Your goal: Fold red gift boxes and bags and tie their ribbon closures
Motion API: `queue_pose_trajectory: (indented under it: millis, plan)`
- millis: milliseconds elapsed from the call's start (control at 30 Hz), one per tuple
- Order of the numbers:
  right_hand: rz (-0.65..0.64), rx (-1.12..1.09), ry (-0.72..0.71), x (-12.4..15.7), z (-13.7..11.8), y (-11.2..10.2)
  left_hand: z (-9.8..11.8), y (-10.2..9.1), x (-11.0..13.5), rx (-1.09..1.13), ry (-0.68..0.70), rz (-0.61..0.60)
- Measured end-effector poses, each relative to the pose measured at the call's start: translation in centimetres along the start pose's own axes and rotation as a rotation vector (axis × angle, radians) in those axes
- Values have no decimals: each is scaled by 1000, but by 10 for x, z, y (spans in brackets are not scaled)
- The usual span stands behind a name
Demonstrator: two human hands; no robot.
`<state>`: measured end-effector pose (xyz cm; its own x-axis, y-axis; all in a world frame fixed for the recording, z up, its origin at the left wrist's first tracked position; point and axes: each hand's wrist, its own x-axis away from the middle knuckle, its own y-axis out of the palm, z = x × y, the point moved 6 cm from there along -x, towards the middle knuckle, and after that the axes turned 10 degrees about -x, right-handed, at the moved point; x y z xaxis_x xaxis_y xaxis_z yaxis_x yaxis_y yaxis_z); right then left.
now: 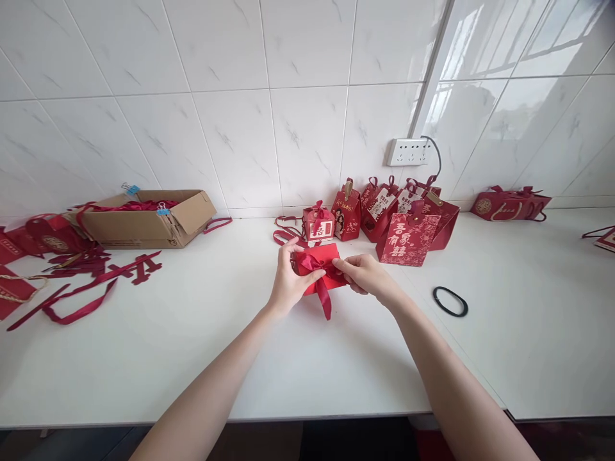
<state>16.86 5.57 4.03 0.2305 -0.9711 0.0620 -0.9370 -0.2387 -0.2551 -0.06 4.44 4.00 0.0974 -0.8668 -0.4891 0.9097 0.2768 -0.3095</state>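
Between my two hands is a small bright red gift box (332,255) with a dark red ribbon (323,301) tied over it; one ribbon tail hangs down its front. My left hand (291,276) grips the box's left side, its thumb pressed on the ribbon near the bow and its fingers partly behind the box. My right hand (362,272) has thumb and fingertips pinched together on the ribbon at the right of the bow. Just behind the box stands a small red box with a bow (318,224).
Several red gift boxes (408,240) stand by the tiled wall. At left are a cardboard box (139,237) of ribbon, loose ribbon strips (79,314) and red bags. A black ring (450,301) lies to the right. A power strip (409,152) hangs on the wall.
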Motion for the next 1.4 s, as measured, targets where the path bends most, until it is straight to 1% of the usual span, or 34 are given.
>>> queue_pose_trajectory:
  millis: [100,200,367,433,567,667,733,800,867,933,1200,1300,1400]
  plan:
    - [-4,-21,-4,1,-2,2,6,-1,0,-27,63,-10]
    - [10,-58,-52,3,-7,1,10,-2,1,-73,82,-26]
    - [122,-31,-192,2,-12,-6,10,-7,2,-112,65,63]
    - [144,-30,-248,1,-13,-7,8,-7,3,-107,49,88]
    - [164,-87,-306,-3,-12,-8,6,-7,4,-139,27,116]
    - [217,-126,-368,-5,-10,-10,4,-7,4,-150,23,135]
    - [243,-145,-396,-7,-8,-11,1,-6,4,-118,1,131]
    - [225,-212,-384,-10,-4,-9,-3,-4,3,-64,-28,125]
    - [174,-316,-351,-14,0,-5,-6,-4,3,-19,-47,134]
    - [142,-400,-318,-16,4,-3,-8,-4,2,-12,-55,146]
    - [121,-521,-219,-21,11,-2,-9,-4,3,-56,-35,156]
    - [102,-600,-217,-23,12,0,-11,-3,1,-62,-37,170]
    - [120,-642,-226,-24,13,1,-12,-4,0,-70,-29,185]
